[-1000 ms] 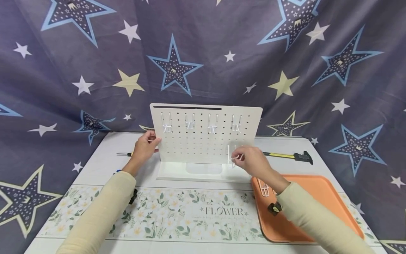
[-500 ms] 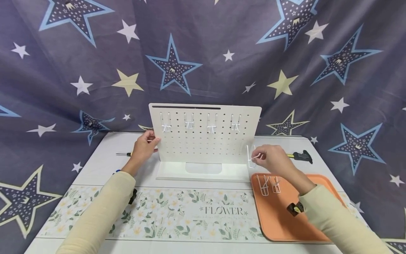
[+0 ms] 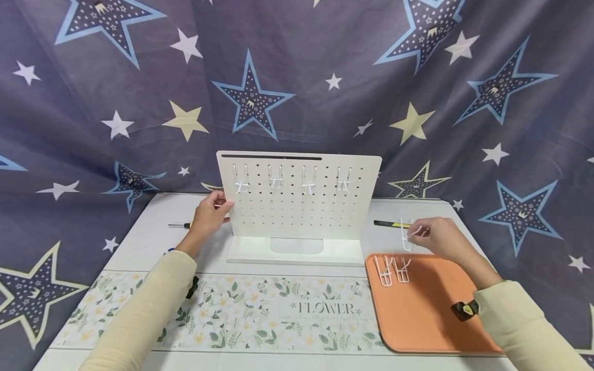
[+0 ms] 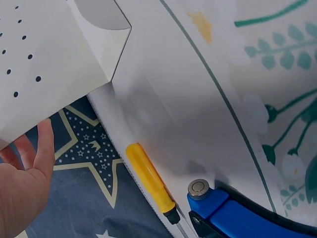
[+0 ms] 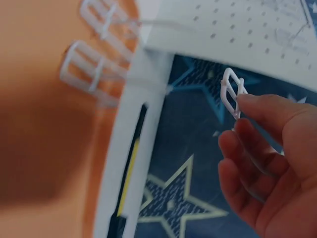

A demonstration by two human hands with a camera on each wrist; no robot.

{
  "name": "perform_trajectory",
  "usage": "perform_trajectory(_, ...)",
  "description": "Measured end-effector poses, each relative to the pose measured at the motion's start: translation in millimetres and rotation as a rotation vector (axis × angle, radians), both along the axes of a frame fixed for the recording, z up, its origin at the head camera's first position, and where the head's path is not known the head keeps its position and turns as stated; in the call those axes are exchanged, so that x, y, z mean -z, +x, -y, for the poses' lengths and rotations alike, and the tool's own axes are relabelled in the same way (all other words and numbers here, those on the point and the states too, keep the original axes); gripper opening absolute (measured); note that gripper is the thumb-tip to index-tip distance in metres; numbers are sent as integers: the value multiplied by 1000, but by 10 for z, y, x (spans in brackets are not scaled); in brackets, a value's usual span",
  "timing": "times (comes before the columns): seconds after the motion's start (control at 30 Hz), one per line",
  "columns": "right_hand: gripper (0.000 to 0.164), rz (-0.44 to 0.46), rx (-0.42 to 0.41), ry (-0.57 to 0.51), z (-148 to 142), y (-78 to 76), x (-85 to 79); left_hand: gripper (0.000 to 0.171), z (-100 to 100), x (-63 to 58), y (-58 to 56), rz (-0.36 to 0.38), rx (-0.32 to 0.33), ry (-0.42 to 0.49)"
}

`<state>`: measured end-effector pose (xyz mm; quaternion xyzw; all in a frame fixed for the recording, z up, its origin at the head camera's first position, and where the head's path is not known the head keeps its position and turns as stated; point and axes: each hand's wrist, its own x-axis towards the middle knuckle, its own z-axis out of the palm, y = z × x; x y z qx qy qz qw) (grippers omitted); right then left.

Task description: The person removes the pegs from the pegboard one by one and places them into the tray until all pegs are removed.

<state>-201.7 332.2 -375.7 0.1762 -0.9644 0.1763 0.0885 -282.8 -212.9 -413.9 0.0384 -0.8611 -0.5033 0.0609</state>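
A white pegboard (image 3: 297, 211) stands upright on its base, with several white wire hooks (image 3: 343, 181) fitted along its upper rows. My left hand (image 3: 210, 214) grips the board's left edge, thumb at the front; in the left wrist view its fingers (image 4: 45, 141) reach the edge from behind. Between thumb and fingertips, my right hand (image 3: 436, 236) pinches another white wire hook (image 5: 231, 91), held in the air over the back edge of the orange tray (image 3: 417, 319). Two more wire hooks (image 3: 384, 273) lie side by side in the tray's back left corner.
Behind the tray lies a long black-and-yellow tool (image 3: 389, 223), partly covered by my right hand. A yellow-handled screwdriver (image 4: 151, 176) and a blue tool with a silver knob (image 4: 247, 210) lie left of the pegboard. A star-patterned curtain (image 3: 297, 77) hangs behind the table.
My right hand has moved right, from in front of the pegboard's lower right to over the tray's back edge, carrying the wire hook. My left hand stays at the board's edge.
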Motion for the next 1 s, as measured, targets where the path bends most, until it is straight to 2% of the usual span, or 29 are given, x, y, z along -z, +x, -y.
perform_trajectory(0.3,18,62,-11,27,-321,97,238,23,-6,-2,3,7,-6,7)
perform_trajectory(0.47,18,112,-29,37,-373,157,412,23,-7,-14,11,-2,2,9)
perform_trajectory(0.73,17,240,5,74,-406,231,632,25,0,-20,21,-2,12,-1)
perform_trajectory(1.0,16,236,3,73,-405,249,734,26,6,-9,4,-3,16,1)
